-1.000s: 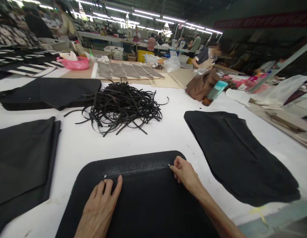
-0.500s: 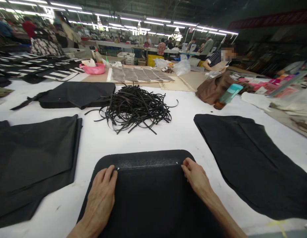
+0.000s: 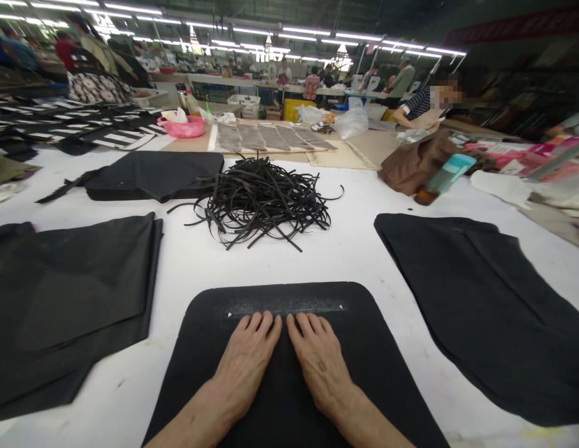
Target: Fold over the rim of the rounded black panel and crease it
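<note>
Head view shows the left hand [image 3: 246, 367] and right hand [image 3: 320, 364], fingers flat and open, side by side on the black panel [image 3: 387, 373] lying near on the white bench [image 3: 345, 255]. They look to be smoothing its chalk-marked fold; pressing outward evenly seems next.

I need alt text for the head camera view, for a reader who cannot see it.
Two bare hands, left hand and right hand, lie flat, side by side, on a black fabric panel on a white table. Beyond lies a heap of black strips, with more black fabric pieces at both sides.
</note>
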